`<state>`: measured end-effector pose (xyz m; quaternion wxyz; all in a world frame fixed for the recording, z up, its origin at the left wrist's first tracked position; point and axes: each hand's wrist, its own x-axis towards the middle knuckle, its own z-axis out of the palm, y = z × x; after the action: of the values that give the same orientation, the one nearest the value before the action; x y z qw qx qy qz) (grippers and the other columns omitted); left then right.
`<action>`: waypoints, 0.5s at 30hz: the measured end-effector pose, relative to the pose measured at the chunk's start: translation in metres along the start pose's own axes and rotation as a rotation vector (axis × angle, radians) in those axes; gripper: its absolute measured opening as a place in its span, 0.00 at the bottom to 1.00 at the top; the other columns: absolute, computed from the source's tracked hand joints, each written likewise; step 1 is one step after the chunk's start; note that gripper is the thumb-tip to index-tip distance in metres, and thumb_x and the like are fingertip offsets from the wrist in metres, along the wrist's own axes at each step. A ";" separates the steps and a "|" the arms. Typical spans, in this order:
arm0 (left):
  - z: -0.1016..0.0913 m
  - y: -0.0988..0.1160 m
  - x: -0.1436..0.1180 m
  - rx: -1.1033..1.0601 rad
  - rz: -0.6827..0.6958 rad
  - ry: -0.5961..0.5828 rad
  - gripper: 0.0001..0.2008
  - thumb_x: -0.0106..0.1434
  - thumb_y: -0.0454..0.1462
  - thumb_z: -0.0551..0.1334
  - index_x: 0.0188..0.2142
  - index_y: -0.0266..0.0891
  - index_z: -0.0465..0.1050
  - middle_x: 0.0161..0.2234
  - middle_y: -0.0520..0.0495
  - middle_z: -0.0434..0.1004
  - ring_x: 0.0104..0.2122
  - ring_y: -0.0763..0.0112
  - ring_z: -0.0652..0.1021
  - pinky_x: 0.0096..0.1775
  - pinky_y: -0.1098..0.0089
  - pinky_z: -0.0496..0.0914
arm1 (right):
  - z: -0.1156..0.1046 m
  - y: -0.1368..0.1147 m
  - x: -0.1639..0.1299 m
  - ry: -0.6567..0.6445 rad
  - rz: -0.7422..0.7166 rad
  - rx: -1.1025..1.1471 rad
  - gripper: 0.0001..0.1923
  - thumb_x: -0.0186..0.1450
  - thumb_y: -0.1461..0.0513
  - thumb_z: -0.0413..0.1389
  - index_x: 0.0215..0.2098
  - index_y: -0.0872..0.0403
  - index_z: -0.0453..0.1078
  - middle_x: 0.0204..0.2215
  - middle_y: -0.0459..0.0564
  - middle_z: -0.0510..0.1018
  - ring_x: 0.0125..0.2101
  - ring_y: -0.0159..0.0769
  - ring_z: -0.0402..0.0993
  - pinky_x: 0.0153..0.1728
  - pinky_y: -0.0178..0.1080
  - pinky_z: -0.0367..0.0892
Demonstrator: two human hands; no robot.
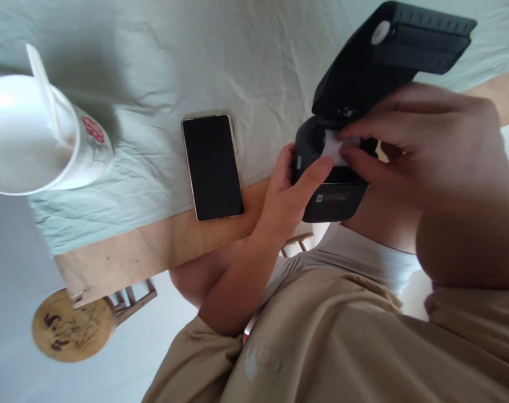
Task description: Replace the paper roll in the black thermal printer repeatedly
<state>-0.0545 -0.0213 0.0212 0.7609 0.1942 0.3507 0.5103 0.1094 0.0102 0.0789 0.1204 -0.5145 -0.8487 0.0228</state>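
Note:
A black small printer with its lid swung open is held above the table's near edge. My left hand grips the printer's body from the left, thumb across its front. My right hand reaches in from the right, and its fingertips pinch a piece of white paper in the open compartment. Most of the compartment is hidden by my right hand.
A dark-screened phone lies flat on the pale green cloth covering the wooden table. A white cup with a straw stands at the left. A round wooden stool sits on the floor below the table edge.

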 end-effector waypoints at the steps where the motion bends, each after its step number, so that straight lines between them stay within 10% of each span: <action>1: 0.000 0.001 0.000 0.005 -0.011 -0.005 0.06 0.63 0.35 0.64 0.40 0.42 0.68 0.36 0.53 0.71 0.35 0.77 0.72 0.42 0.73 0.66 | -0.004 -0.001 0.000 -0.034 -0.021 -0.001 0.10 0.64 0.51 0.54 0.41 0.41 0.74 0.40 0.41 0.76 0.27 0.25 0.64 0.26 0.40 0.58; 4: -0.001 0.001 0.000 0.010 -0.011 -0.018 0.07 0.63 0.36 0.64 0.40 0.41 0.68 0.35 0.53 0.71 0.35 0.77 0.72 0.41 0.74 0.67 | -0.013 -0.001 -0.003 -0.102 -0.141 -0.059 0.09 0.67 0.53 0.52 0.41 0.44 0.71 0.45 0.36 0.76 0.25 0.23 0.63 0.25 0.40 0.56; 8: -0.005 -0.008 0.003 0.014 0.026 -0.060 0.12 0.60 0.42 0.68 0.41 0.43 0.69 0.36 0.54 0.71 0.36 0.78 0.72 0.41 0.75 0.67 | -0.014 0.001 -0.002 -0.157 -0.228 -0.119 0.11 0.63 0.53 0.58 0.41 0.48 0.67 0.26 0.39 0.74 0.19 0.21 0.58 0.21 0.34 0.52; 15: -0.006 -0.009 0.003 0.009 0.041 -0.044 0.10 0.62 0.40 0.66 0.41 0.44 0.70 0.35 0.55 0.70 0.35 0.80 0.72 0.43 0.76 0.69 | -0.007 0.002 0.000 -0.081 -0.043 0.157 0.15 0.58 0.56 0.60 0.42 0.50 0.68 0.19 0.39 0.67 0.17 0.18 0.60 0.20 0.29 0.55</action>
<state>-0.0529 -0.0224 0.0102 0.7570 0.2159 0.3320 0.5197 0.1127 0.0105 0.0855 0.1264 -0.4838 -0.8593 0.1074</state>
